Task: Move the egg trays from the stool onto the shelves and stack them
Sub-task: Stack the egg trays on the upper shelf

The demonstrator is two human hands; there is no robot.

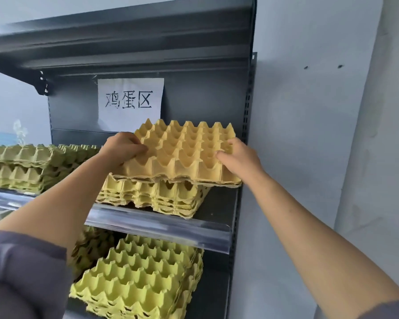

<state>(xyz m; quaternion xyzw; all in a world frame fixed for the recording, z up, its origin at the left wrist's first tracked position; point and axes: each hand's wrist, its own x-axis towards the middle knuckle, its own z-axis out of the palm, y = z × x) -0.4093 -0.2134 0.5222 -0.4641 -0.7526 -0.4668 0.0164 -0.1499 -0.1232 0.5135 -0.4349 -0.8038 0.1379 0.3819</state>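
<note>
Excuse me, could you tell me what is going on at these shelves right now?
A person grips a few nested yellow egg trays at both sides, with the left hand and the right hand, on top of the stack at the right end of the middle shelf. They sit slightly askew and overhang it. Another stack lies further left, and more trays fill the shelf below.

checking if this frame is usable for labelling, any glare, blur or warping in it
Head view: soft, even light, no hard shadows; pale glare streaks along the clear shelf strip; wide-angle warp bows the top shelf and stretches the forearms; the held tray and sign are sharp, while the left stack at the edge is smeared.
</note>
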